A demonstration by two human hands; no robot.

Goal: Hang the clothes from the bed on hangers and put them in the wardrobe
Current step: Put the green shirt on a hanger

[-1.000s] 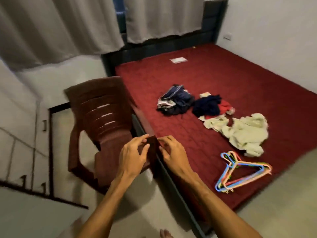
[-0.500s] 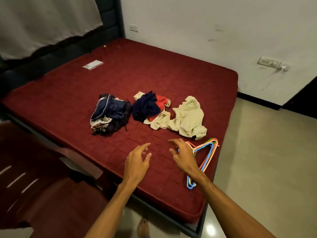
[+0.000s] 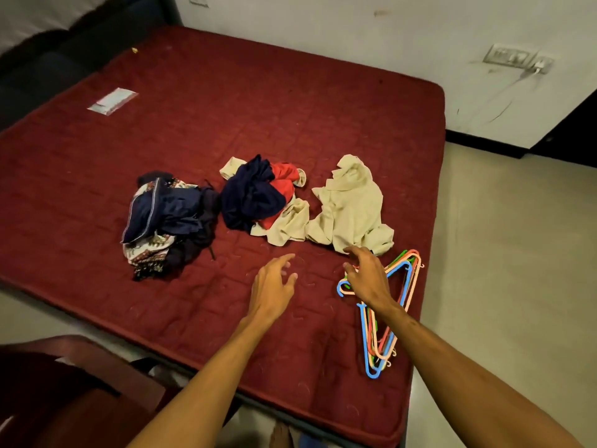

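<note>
step: reaching to start | left hand (image 3: 274,286): empty, fingers loose, over bed (image 3: 226,92) near front edge | right hand (image 3: 368,279): empty, spread above hangers (image 3: 371,374) at front right corner, contact unclear | clothes (image 3: 255,195): three heaps mid-bed, beige shirt (image 3: 349,208) just beside hangers, probably for easy pairing | wardrobe: not in view

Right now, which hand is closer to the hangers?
Right. The right hand is over the hook end of the hangers; the left hand is over bare bed to their left.
</note>
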